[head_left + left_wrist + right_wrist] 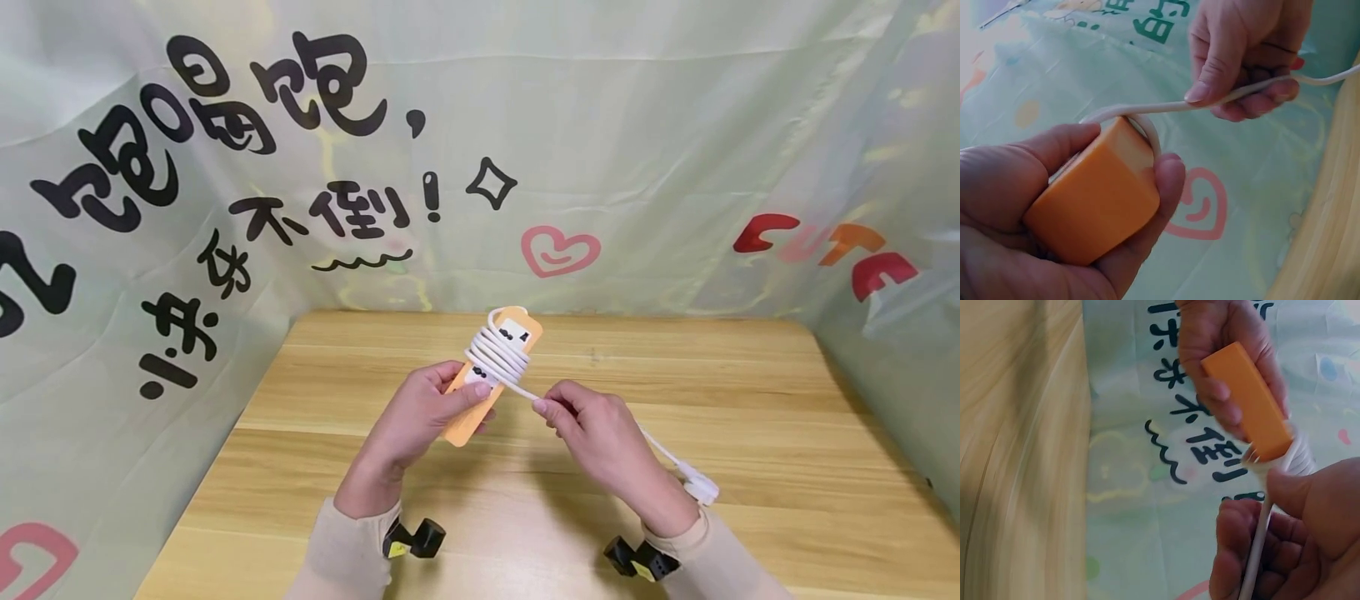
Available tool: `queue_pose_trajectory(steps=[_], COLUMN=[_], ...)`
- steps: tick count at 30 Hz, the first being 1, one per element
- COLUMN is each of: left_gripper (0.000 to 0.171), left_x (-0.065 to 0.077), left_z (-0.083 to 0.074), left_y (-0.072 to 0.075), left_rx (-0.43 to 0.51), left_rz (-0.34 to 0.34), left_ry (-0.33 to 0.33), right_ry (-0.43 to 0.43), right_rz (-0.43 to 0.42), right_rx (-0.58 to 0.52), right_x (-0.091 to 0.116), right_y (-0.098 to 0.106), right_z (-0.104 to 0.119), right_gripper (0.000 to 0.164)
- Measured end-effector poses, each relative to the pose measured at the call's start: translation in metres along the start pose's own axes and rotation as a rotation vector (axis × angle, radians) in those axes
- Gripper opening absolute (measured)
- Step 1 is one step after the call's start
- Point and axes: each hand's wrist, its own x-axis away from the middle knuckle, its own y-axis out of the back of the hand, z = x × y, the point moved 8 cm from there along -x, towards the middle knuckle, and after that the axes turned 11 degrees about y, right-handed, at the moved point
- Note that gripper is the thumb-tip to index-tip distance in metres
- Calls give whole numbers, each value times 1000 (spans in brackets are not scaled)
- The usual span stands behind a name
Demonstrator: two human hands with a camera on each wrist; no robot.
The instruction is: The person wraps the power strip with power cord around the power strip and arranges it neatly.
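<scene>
An orange power strip (465,423) with white socket faces is held tilted above the table by my left hand (426,414), thumb across its front and fingers behind. Several turns of white cord (497,354) wrap round its upper half. To the right, my right hand (606,433) pinches the cord between thumb and fingers, and the stretch between the hands looks taut. Past that hand the cord runs down to a white plug (699,483) beside the right wrist. In the left wrist view the end of the power strip (1094,194) sits between thumb and fingers.
Under both hands lies a wooden table (337,467). A pale green cloth (660,150) with printed lettering and hearts hangs behind and along the sides. Small black devices (427,538) are strapped at both wrists over light sleeves.
</scene>
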Motion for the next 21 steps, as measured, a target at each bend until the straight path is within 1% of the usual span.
queue_pose_trajectory(steps=[5, 8, 15, 18, 21], left_gripper=[38, 39, 41, 41, 42], left_x=[3, 4, 6, 6, 7], left_z=[-3, -5, -8, -8, -8], left_y=[-1, -1, 4, 1, -4], left_rx=[66, 102, 151, 153, 145], left_rz=[50, 67, 45, 80, 129], left_ry=[-24, -30, -29, -35, -41], right_ry=[-36, -35, 16, 22, 7], right_rz=[7, 7, -29, -40, -39], right_rx=[69, 51, -52, -47, -21], right_x=[-1, -2, -5, -5, -4], right_y=[1, 2, 5, 6, 6], right_z=[-11, -14, -11, -10, -11], right_gripper=[31, 32, 16, 13, 14])
